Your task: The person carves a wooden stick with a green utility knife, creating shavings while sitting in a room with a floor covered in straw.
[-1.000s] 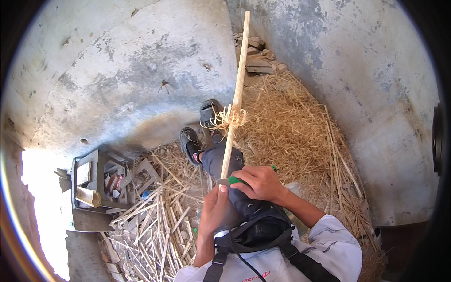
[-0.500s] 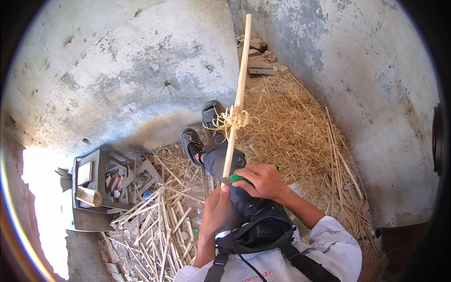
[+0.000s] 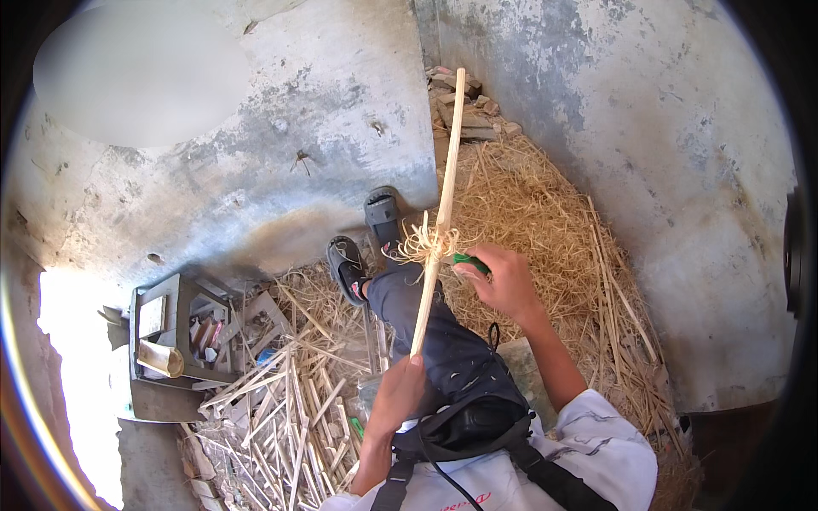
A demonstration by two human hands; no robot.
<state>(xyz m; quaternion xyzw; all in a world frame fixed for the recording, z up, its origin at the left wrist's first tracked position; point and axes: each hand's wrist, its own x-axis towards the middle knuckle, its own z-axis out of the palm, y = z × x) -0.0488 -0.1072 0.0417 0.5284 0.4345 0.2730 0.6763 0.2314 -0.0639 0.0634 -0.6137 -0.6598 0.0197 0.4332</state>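
A long pale wooden stick (image 3: pixel 451 170) slants up and away from me over my thigh. My left hand (image 3: pixel 398 393) is closed round its near end. Midway along it, a tuft of thin curled shavings (image 3: pixel 428 244) stays attached to the wood. My right hand (image 3: pixel 503 281) is closed on the green handle of a knife (image 3: pixel 471 262), just right of the curls. The blade is hidden behind the shavings, so whether it touches the wood cannot be made out.
Loose shavings (image 3: pixel 520 204) heap on the floor to the right, with long thin strips along the wall. Split sticks (image 3: pixel 294 417) lie piled at the left, beside a grey frame box (image 3: pixel 183 328) holding odds and ends. Bricks (image 3: pixel 464 115) sit in the far corner.
My right hand has moved the knife away from me, from near my left hand up to the shavings. The stick's far end has come lower and slightly right.
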